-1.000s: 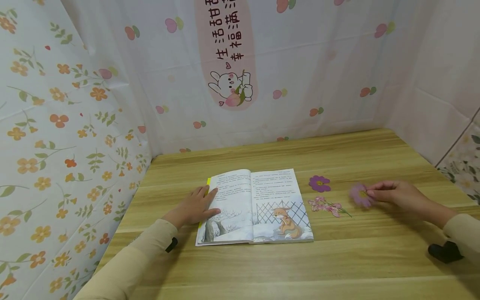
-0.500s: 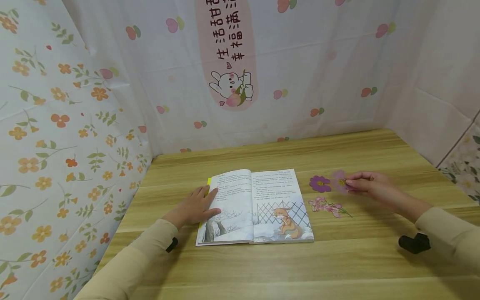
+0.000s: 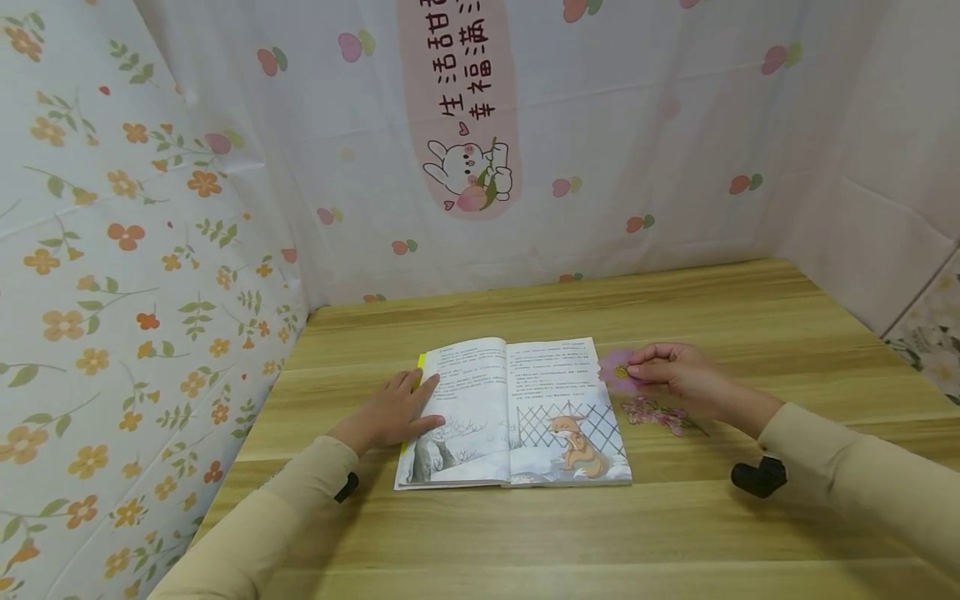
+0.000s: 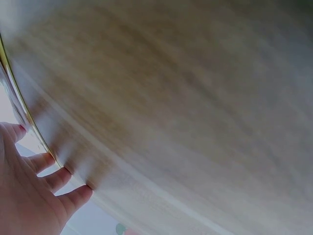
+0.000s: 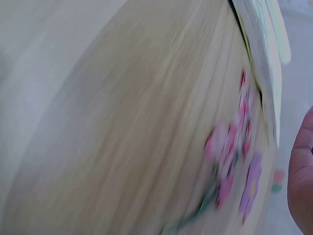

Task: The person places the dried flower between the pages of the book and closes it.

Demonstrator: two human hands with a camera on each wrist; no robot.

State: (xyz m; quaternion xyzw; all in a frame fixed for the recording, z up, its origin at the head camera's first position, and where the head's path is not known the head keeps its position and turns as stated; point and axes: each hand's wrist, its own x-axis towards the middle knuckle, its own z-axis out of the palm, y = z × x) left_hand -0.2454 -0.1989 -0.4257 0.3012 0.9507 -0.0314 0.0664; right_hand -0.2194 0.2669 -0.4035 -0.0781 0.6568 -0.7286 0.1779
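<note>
An open picture book (image 3: pixel 472 433) lies on the wooden table, a fox drawn on its right page. My left hand (image 3: pixel 390 410) rests spread on the left page's outer margin; the left wrist view has its fingertips by the book's edge (image 4: pixel 19 98). Between thumb and fingers of my right hand (image 3: pixel 682 379) I pinch a pale purple flat flower (image 3: pixel 617 368), its petals at the book's right edge. On the table below that hand lies a pink flower sprig (image 3: pixel 656 414) with a green stem. The right wrist view shows a darker purple flower (image 5: pixel 252 188) beside the sprig, hidden in the head view.
The wooden table (image 3: pixel 525 533) reaches back to a hanging white cloth (image 3: pixel 600 133) with fruit prints and a rabbit. A flower-patterned cloth (image 3: pixel 150 292) hangs along the left side. Black wrist devices (image 3: pixel 759 477) sit under both sleeves.
My right hand has carried the pale purple flower left, over the darker purple one, to the book's right edge. The left hand stays on the page.
</note>
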